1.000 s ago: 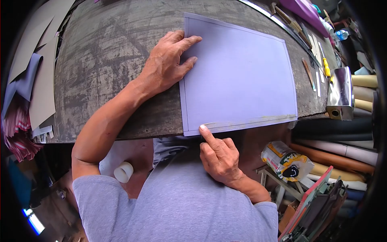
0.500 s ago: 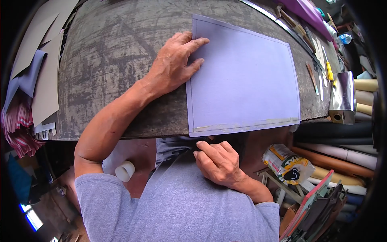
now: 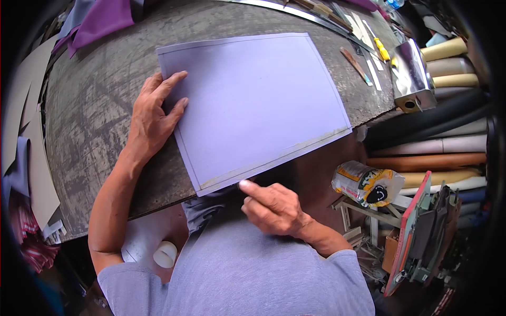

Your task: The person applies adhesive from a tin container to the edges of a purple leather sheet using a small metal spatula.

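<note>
A lavender sheet with a line running just inside its border lies on the dark worktable, its near edge jutting slightly past the table's front. Along that near edge runs a dull, yellowish-grey strip. My left hand rests at the sheet's left edge, fingers and thumb spread, with their tips on top of it. Just below the near edge is my right hand. Its index finger points to the sheet's edge while the other fingers are curled in; what they may hold is hidden.
At the table's right lie a wooden-handled tool, a yellow-handled screwdriver, a long metal ruler and a shiny metal can. Rolls of material are stacked at right. Purple cloth and beige sheets sit at left.
The view has turned, so sheet, table and tools appear shifted left and tilted. My right index finger now reaches out further, to the near edge. My left hand keeps its place on the sheet.
</note>
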{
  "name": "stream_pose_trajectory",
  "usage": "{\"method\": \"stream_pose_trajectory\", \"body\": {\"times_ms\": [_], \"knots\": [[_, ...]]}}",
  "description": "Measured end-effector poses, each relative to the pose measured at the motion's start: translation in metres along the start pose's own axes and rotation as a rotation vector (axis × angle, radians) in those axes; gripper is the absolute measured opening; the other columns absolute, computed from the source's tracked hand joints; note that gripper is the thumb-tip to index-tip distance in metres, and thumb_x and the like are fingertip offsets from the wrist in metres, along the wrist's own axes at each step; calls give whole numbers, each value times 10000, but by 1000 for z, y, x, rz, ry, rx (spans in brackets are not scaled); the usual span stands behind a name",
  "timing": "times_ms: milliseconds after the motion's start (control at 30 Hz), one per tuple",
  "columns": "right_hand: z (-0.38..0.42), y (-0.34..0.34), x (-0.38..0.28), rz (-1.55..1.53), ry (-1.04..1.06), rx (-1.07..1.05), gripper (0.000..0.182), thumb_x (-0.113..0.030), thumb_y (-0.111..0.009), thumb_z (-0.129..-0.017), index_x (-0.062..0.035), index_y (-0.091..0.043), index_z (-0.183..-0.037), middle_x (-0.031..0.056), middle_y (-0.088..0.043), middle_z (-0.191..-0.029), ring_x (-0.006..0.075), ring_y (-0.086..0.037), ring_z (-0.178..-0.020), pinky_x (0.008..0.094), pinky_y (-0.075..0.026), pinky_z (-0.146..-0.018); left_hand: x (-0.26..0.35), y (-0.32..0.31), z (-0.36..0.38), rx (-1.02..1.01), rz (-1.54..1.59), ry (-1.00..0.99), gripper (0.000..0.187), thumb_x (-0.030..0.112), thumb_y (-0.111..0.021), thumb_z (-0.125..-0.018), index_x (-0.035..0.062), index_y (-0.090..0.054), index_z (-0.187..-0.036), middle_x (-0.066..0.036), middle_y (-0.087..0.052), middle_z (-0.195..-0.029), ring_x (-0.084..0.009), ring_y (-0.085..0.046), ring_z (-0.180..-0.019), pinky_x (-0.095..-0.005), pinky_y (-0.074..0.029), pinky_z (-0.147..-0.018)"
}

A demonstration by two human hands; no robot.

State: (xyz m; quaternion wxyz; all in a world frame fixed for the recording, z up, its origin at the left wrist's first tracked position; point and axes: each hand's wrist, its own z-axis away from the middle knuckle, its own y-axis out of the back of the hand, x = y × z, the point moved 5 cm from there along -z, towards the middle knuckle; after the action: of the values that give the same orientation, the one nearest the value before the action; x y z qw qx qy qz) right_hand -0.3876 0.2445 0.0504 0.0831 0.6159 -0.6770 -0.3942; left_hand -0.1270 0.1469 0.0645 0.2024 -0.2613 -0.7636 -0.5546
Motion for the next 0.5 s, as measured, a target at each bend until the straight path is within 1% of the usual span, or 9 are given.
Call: {"method": "stream_pose_trajectory", "body": {"times_ms": [33,100,167,200,333,367,433,467,500], "knots": [[-1,13,10,116,-61,16,217,10,-760,-740,14,-619,-904,236,-647,-1231,147,-639,-666,292,-486,-558,0,0,0,-7,2,20,490,78,-704,-853,54,-595,-1329,-204,-575,-1290,-341,-552,-1206,-414,-480,-1019],[8,36,35,457,-248,-98,202,9,-754,-724,15,-631,-884,193,-647,-1262,188,-609,-650,312,-479,-594,1,-2,-1,-32,31,17,500,69,-702,-860,57,-585,-1346,-210,-565,-1297,-343,-550,-1210,-409,-477,-1023],[21,52,52,729,-335,-132,116,-17,-712,-753,21,-603,-762,139,-644,-1291,171,-556,-639,317,-441,-582,0,-2,-1,-39,38,29,499,65,-700,-865,57,-582,-1350,-207,-561,-1303,-343,-550,-1209,-411,-476,-1021],[24,58,54,775,-357,-84,116,-10,-704,-744,13,-590,-739,120,-639,-1303,175,-543,-623,320,-420,-574,-3,-3,0,-42,16,15,498,66,-695,-874,59,-577,-1358,-197,-558,-1310,-336,-549,-1210,-418,-472,-1020],[25,63,57,841,-399,-95,121,-9,-707,-737,-3,-586,-728,129,-633,-1312,170,-543,-604,315,-426,-583,0,-2,1,-33,21,16,501,56,-691,-875,54,-572,-1361,-190,-555,-1311,-330,-546,-1214,-410,-458,-1033],[27,61,56,825,-374,-66,121,-11,-707,-732,-8,-586,-726,130,-634,-1311,166,-551,-611,313,-428,-586,0,-1,1,-46,24,24,500,54,-689,-875,53,-571,-1362,-189,-554,-1312,-330,-545,-1216,-408,-454,-1037],[31,58,56,724,-355,-82,125,-17,-705,-735,-14,-581,-730,134,-632,-1313,165,-564,-632,311,-433,-595,0,-1,0,-59,21,24,498,48,-685,-877,51,-570,-1361,-187,-553,-1313,-328,-544,-1219,-406,-448,-1044],[30,63,58,710,-351,-77,125,-23,-707,-735,-24,-583,-746,116,-632,-1312,172,-570,-659,319,-439,-609,0,-1,0,-60,14,20,496,45,-683,-877,51,-571,-1361,-186,-553,-1313,-328,-544,-1220,-405,-446,-1046],[30,71,65,768,-379,-63,130,-24,-708,-734,-28,-579,-747,106,-631,-1312,177,-573,-666,323,-441,-614,0,-1,0,-61,5,17,494,41,-681,-878,50,-571,-1360,-185,-554,-1313,-327,-544,-1220,-405,-444,-1048]]}}
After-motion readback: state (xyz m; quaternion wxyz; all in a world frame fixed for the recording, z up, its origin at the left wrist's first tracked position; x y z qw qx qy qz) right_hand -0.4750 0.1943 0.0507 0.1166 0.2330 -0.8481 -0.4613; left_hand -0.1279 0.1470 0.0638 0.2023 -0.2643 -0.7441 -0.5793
